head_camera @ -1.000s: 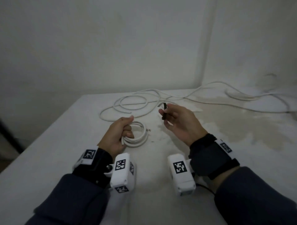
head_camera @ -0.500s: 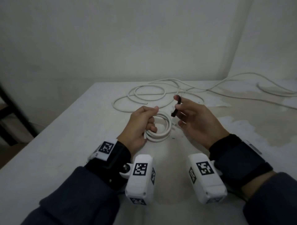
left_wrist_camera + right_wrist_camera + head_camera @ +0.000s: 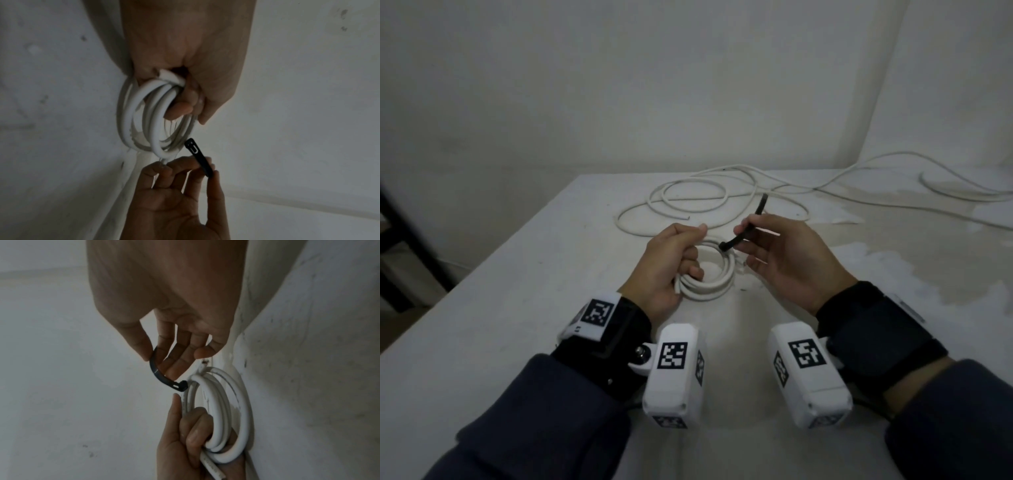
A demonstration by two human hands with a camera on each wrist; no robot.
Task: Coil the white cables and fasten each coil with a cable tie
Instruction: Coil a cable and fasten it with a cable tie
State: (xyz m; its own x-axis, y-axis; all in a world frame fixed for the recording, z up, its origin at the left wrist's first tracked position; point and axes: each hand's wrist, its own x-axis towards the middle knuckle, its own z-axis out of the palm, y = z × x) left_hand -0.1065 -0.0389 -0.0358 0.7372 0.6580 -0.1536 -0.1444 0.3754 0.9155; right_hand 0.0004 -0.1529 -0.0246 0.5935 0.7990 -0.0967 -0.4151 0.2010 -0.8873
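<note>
My left hand (image 3: 671,260) grips one side of a small coil of white cable (image 3: 714,286), fingers curled round its turns (image 3: 156,113). The coil (image 3: 224,415) is held just above the white table. My right hand (image 3: 780,260) pinches a black cable tie (image 3: 744,233) between thumb and fingers. The tie (image 3: 162,376) is bent into an arc, and its head end (image 3: 192,145) sits right beside the coil's far edge. Whether tie and coil touch is unclear.
More loose white cable (image 3: 688,205) lies in loops on the table (image 3: 517,308) behind my hands and trails off to the right (image 3: 945,198). White walls rise behind the table. A dark frame (image 3: 400,240) stands beyond the table's left edge.
My right hand has brought the black tie closer to the coil, its head now at the coil's rim. The left hand keeps its grip on the coil. The head camera has turned left.
</note>
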